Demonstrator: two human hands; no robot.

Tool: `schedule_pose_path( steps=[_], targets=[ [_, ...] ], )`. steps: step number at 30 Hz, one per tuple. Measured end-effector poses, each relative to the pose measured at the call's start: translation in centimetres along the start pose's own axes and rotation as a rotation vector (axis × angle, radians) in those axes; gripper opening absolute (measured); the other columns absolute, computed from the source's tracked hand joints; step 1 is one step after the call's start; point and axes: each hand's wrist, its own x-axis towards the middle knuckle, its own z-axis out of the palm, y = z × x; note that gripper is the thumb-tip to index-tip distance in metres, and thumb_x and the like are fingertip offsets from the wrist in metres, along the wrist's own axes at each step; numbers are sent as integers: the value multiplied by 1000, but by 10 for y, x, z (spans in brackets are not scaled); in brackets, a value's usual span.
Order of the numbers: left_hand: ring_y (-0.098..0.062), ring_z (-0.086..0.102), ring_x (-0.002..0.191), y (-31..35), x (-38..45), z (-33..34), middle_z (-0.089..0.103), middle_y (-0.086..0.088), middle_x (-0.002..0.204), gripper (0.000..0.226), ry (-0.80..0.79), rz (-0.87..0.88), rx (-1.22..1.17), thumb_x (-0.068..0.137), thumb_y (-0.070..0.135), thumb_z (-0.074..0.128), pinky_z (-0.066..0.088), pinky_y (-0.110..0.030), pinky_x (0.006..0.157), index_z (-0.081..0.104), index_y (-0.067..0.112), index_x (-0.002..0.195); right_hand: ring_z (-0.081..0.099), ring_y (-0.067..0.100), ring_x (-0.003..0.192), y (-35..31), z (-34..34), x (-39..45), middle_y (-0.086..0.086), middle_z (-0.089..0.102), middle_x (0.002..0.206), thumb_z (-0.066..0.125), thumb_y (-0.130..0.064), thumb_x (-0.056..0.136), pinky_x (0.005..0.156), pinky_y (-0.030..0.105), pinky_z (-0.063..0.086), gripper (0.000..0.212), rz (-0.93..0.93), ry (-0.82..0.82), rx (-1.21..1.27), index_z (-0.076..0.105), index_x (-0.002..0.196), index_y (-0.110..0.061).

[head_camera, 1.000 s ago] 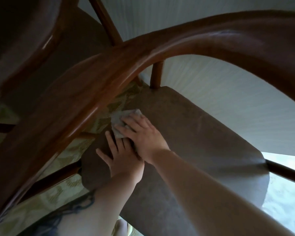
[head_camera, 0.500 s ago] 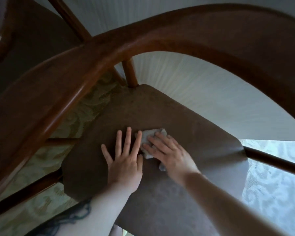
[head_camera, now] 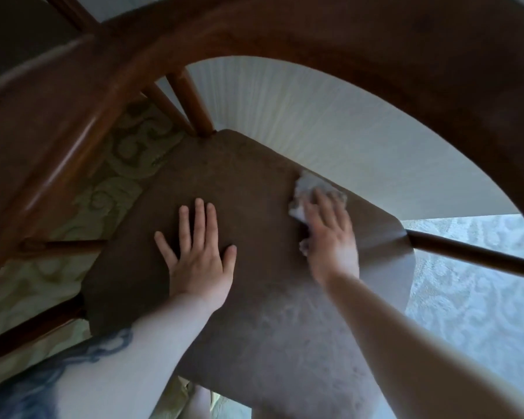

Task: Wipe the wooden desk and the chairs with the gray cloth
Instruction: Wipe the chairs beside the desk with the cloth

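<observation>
Hands lie on the brown chair seat (head_camera: 254,297), both arms reaching down through the curved wooden chair back (head_camera: 315,34). Left hand (head_camera: 198,255) rests flat, fingers (head_camera: 198,219) straight and spread, grasping nothing. Right hand (head_camera: 330,237) presses the gray cloth (head_camera: 307,192) against the seat, its fingers extended over the cloth rather than curled; the cloth bunches out beyond and beside the fingertips, near the seat's far right edge. Half a second earlier the cloth sat mid-seat, touching the left fingers; now the right hand is well apart from the left and blurred. Beyond the fingers hangs a pale ribbed wall (head_camera: 330,122); patterned carpet (head_camera: 472,297) shows beside the seat.
</observation>
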Motion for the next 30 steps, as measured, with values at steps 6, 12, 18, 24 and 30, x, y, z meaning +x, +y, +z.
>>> schedule_pose_path(
  steps=[6, 12, 18, 24, 30],
  targets=[
    [-22, -26, 143, 14, -8, 1, -26, 2, 157, 74, 19, 84, -36, 96, 50, 24, -9, -61, 111, -17, 20, 150, 25, 33, 143, -22, -6, -11, 11, 34, 153, 78, -3, 62, 117, 44, 21, 90, 339, 127, 146, 43, 144, -17],
    [-21, -28, 143, 41, -13, 3, -26, 2, 157, 69, -12, 170, -16, 98, 48, 23, -10, -61, 112, -13, 23, 152, 16, 24, 146, -19, 4, -29, -1, 25, 158, 69, -12, 77, 119, 38, 14, 86, -42, -76, 18, 28, 151, -29],
    [-19, -26, 143, 78, -27, -3, -21, 5, 159, 65, -61, 330, -60, 99, 47, 23, -16, -57, 110, -5, 25, 153, 9, 29, 144, 40, -23, -85, 5, 16, 159, 65, -14, 83, 117, 37, 16, 84, 810, 33, 20, 20, 153, -26],
    [-12, -26, 143, 77, -37, 13, -21, 9, 158, 63, -125, 362, -10, 99, 44, 26, -13, -57, 111, 1, 24, 154, -3, 20, 148, -28, -13, -56, -7, 6, 162, 56, -24, 93, 119, 39, 3, 74, 99, -162, 61, 14, 153, -36],
    [-13, -21, 145, 47, -46, 13, -18, 10, 159, 63, -92, 369, -20, 100, 43, 25, -7, -57, 114, -7, 30, 152, 2, 28, 147, 27, -24, -131, 3, 8, 162, 63, -16, 87, 120, 38, 10, 86, 767, -14, 32, 11, 154, -29]
  ],
)
